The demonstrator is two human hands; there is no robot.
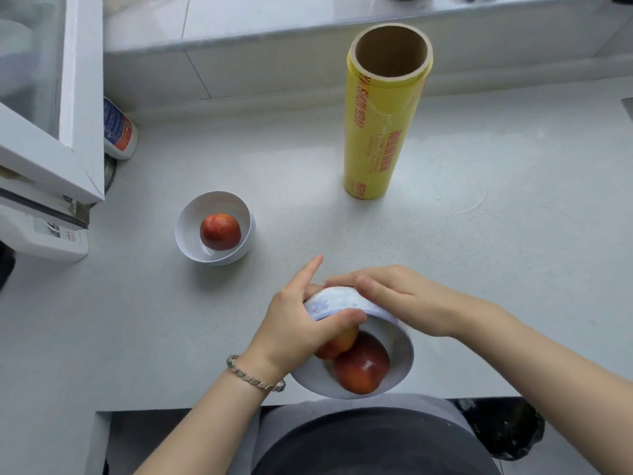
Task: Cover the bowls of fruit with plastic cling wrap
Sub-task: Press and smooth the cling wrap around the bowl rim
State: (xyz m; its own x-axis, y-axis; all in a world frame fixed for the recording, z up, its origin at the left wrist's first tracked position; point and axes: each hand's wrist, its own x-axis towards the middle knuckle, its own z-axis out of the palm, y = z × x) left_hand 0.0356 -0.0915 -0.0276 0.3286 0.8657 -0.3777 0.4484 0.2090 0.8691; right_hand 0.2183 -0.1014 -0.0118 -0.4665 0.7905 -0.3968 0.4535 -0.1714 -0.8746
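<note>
Two hands, left hand (301, 323) and right hand (400, 299), grip closed on tilted near bowl (394, 341) at desk (479, 269) edge, well short of cling wrap roll (383, 111); we judge fruit (361, 363) may spill.

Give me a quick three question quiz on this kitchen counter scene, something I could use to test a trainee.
1. True or false: the cling wrap roll lies flat on the counter.
2. How many fruits sit in the far bowl?
3. Which hands hold the near bowl? A left only, B right only, C both.

Key
1. False: it stands upright.
2. One.
3. C: the left hand and right hand both grip it, tilted.
</note>
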